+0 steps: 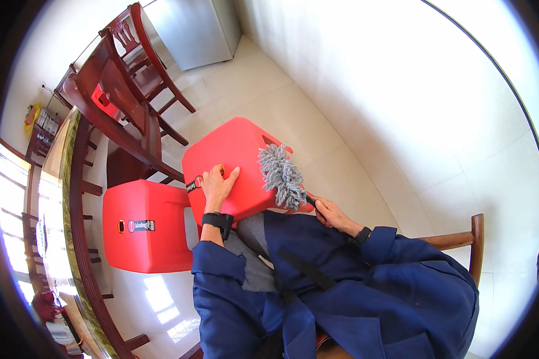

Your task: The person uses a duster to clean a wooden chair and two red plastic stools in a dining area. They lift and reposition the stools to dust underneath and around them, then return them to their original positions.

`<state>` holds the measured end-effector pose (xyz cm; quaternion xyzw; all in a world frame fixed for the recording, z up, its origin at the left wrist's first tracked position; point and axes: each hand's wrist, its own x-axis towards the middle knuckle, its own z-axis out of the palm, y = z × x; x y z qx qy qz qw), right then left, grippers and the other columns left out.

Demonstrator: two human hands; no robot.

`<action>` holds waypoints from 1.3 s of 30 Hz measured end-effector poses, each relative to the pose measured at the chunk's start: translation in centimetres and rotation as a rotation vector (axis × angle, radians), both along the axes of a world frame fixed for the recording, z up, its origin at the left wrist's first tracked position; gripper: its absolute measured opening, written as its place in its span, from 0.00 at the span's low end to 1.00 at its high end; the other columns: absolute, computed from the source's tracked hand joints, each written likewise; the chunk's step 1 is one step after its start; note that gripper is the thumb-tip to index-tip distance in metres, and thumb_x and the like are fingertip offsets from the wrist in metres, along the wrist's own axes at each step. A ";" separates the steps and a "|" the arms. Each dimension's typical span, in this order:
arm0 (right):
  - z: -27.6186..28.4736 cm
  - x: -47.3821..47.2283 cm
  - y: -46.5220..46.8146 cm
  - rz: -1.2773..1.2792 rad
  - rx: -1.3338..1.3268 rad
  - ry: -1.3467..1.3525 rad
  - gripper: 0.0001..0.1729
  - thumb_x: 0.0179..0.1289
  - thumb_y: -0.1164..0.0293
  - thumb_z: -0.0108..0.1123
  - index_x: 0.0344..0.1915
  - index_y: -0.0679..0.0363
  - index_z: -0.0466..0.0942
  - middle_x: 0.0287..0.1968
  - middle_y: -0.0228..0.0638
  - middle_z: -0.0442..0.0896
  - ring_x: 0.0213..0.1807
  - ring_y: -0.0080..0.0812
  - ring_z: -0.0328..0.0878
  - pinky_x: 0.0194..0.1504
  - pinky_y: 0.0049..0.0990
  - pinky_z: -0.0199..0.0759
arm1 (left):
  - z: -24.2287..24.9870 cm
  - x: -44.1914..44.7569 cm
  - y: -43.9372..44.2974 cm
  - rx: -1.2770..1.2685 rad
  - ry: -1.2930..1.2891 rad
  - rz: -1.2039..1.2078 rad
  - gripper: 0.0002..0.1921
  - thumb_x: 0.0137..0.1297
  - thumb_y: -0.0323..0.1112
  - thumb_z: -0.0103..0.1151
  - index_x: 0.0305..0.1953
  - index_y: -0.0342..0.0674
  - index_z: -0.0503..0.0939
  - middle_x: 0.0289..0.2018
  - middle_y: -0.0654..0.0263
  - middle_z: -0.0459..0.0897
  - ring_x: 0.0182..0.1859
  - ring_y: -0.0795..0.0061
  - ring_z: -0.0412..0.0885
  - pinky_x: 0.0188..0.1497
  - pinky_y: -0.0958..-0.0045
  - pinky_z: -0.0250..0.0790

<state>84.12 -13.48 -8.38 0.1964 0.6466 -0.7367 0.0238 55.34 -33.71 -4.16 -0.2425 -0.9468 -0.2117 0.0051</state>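
Observation:
Before me stands a red plastic stool (233,143), its smooth face turned up towards me. My left hand (217,186) rests on that face, fingers spread around a small oval hole near a black label. In my right hand (332,213) is the black handle of a grey fringed duster (284,177). The duster's head lies against the stool's right side, by an opening there. A second red plastic stool (161,226) stands to the left, beside the first, with a label and a small oval hole on its face.
Dark red wooden chairs (150,130) stand at the upper left, along a table with a green-patterned edge (69,179). A grey metal cabinet or appliance (193,33) is against the far wall. The white wall (399,98) runs along the right. Pale tiles (269,103) cover the floor.

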 end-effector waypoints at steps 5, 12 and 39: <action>-1.6 -4.6 0.2 -0.078 0.150 0.119 0.22 0.74 0.53 0.36 0.42 0.59 0.72 0.18 0.24 0.65 0.18 0.18 0.61 0.21 0.23 0.57 | -0.3 -0.4 -0.4 0.043 -0.026 -0.042 0.30 0.51 0.60 0.63 0.38 0.33 0.77 0.34 0.58 0.80 0.41 0.58 0.72 0.45 0.60 0.66; 0.2 -16.6 1.7 -0.098 0.269 0.094 0.22 0.74 0.54 0.32 0.34 0.59 0.67 0.16 0.26 0.65 0.13 0.21 0.60 0.13 0.24 0.54 | -0.9 -1.3 -3.8 0.129 -0.061 -0.038 0.30 0.50 0.58 0.65 0.40 0.34 0.77 0.34 0.58 0.79 0.40 0.59 0.72 0.45 0.61 0.66; -0.4 -19.4 1.8 -0.156 0.680 0.169 0.21 0.72 0.59 0.37 0.39 0.65 0.72 0.31 0.53 0.77 0.36 0.57 0.72 0.39 0.45 0.66 | 1.2 2.5 -6.5 0.193 -0.177 -0.070 0.29 0.47 0.51 0.70 0.41 0.31 0.75 0.35 0.57 0.78 0.42 0.61 0.71 0.48 0.63 0.64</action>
